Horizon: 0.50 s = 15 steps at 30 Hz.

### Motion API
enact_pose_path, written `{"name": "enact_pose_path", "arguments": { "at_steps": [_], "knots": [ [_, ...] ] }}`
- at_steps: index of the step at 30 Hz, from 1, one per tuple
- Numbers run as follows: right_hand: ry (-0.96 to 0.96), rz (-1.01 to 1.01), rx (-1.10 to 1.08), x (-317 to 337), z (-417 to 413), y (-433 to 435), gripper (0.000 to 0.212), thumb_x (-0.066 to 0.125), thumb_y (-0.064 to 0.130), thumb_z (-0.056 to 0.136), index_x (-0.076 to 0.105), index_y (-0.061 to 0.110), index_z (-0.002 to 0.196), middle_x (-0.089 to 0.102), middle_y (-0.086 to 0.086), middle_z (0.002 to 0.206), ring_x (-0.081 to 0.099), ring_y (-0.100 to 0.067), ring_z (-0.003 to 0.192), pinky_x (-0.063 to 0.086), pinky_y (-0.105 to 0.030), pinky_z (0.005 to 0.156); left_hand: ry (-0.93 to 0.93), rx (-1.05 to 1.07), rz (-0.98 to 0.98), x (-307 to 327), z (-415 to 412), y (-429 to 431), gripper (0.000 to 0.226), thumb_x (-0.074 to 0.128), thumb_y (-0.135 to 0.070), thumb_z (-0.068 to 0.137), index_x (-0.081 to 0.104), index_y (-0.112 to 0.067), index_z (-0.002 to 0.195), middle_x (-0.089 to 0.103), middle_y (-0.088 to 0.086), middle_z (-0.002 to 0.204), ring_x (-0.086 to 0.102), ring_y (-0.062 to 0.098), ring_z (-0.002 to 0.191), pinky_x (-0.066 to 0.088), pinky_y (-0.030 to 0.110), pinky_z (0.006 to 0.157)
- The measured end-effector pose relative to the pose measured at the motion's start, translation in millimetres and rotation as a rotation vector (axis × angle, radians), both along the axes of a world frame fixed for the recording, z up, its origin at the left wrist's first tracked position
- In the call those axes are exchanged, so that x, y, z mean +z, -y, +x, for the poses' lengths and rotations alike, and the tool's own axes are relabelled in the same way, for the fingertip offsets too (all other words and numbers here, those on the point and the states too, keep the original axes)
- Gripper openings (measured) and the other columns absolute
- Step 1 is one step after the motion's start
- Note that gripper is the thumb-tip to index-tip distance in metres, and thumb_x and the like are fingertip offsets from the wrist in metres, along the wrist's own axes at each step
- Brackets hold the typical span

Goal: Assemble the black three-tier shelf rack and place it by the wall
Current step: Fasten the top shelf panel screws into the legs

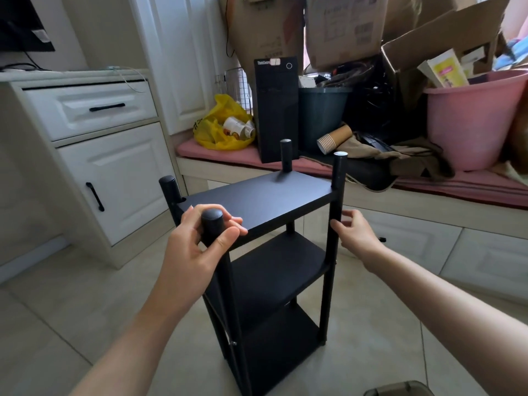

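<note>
The black three-tier shelf rack stands upright on the tiled floor in the middle of the view, with three boards and four round posts that stick up above the top board. My left hand grips the top of the near left post, fingers and thumb curled round it. My right hand is at the near right post just below the top board, fingers against its far side; how firmly it holds is hard to tell.
A white drawer cabinet stands at the left. Behind the rack runs a low bench piled with a black computer tower, a yellow bag, paper cups, a pink bucket and cardboard boxes. A grey lid shows at the bottom edge.
</note>
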State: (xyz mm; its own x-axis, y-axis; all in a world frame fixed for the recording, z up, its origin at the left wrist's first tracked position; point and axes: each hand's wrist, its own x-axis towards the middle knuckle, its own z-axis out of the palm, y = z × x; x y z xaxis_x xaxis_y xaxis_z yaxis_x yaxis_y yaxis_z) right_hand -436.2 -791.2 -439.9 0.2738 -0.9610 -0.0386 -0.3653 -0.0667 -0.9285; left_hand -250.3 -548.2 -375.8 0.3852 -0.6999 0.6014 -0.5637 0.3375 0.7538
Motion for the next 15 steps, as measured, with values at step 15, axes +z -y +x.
{"name": "enact_pose_path", "arguments": {
  "at_steps": [15],
  "knots": [
    [0.014,-0.108,0.132,11,-25,-25,0.032,0.061,0.018,0.098,0.052,0.030,0.126,0.065,-0.001,0.112,0.062,-0.021,0.105,0.053,-0.044,0.093,0.077,0.285,-0.098,-13,18,7,0.017,0.057,-0.020,0.103,0.051,-0.036,0.106,0.071,-0.011,0.105,0.063,-0.004,0.102,0.039,0.003,0.087]
  ]
}}
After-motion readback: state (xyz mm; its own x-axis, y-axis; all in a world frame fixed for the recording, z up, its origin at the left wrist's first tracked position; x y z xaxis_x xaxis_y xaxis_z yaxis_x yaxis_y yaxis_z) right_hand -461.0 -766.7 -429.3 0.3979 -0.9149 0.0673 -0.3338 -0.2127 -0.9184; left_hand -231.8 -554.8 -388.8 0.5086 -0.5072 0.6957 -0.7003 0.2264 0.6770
